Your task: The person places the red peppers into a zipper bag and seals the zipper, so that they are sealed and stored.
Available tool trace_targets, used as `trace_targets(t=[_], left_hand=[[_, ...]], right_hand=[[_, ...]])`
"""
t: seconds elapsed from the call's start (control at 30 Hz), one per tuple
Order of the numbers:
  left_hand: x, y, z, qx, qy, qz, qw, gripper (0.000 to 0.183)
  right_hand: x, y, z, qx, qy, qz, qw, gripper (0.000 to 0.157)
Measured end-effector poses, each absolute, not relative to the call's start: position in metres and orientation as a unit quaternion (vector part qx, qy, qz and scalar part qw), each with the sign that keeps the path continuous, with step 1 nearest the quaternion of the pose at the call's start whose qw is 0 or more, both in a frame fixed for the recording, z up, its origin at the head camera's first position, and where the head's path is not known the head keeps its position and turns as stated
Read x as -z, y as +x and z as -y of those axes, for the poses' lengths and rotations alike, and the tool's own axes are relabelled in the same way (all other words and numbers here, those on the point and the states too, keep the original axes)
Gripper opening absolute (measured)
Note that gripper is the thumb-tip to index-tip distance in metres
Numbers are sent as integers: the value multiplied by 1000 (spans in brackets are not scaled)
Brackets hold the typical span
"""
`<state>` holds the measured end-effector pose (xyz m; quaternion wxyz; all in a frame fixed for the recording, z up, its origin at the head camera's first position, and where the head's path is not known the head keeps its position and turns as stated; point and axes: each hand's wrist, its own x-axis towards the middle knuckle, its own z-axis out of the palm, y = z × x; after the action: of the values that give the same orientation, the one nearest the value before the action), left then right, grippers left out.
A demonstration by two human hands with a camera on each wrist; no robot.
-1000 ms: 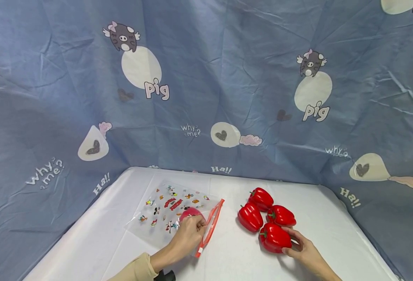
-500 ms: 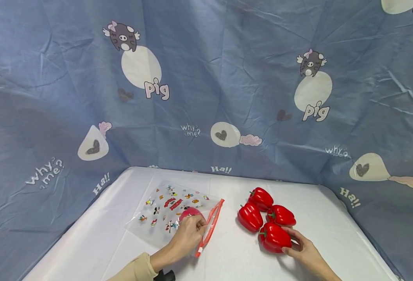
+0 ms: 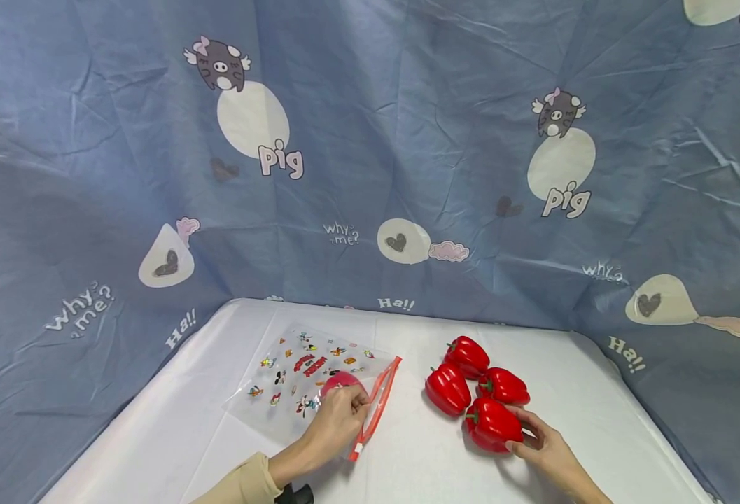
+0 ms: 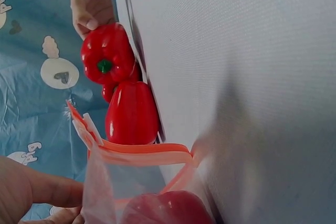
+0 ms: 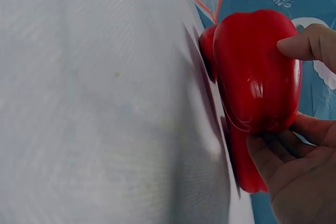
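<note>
My left hand [image 3: 339, 420] pinches the upper layer near the mouth of a clear zip bag [image 3: 290, 374] printed with cartoon figures. Its orange-red zip edge [image 4: 142, 153] gapes apart in the left wrist view. Inside the bag lies a rounded red thing [image 4: 168, 208], partly hidden by my hand in the head view. On the right, my right hand [image 3: 546, 448] grips the front red bell pepper [image 3: 492, 425], thumb on one side and fingers on the other. In the right wrist view this pepper [image 5: 257, 72] overlaps others behind it.
Three more red bell peppers cluster just behind the held one: a left one [image 3: 448, 390], a back one [image 3: 468, 358] and a right one [image 3: 504, 387]. All stand on a white-covered table [image 3: 416, 476]. A blue printed cloth [image 3: 357, 175] hangs behind and along the sides.
The gripped bell pepper has shifted up very slightly in the head view. The left hand and the bag hold nearly still.
</note>
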<state>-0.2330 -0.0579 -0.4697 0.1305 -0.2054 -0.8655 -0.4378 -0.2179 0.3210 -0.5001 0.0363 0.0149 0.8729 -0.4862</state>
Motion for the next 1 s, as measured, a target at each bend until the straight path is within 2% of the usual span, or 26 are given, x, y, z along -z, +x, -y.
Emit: trace_targets(t=[1.0], left_hand=[[469,-232,57,433,-200,868,137,7]], right_hand=[[486,-218,-309,492,6,-870,12,66]])
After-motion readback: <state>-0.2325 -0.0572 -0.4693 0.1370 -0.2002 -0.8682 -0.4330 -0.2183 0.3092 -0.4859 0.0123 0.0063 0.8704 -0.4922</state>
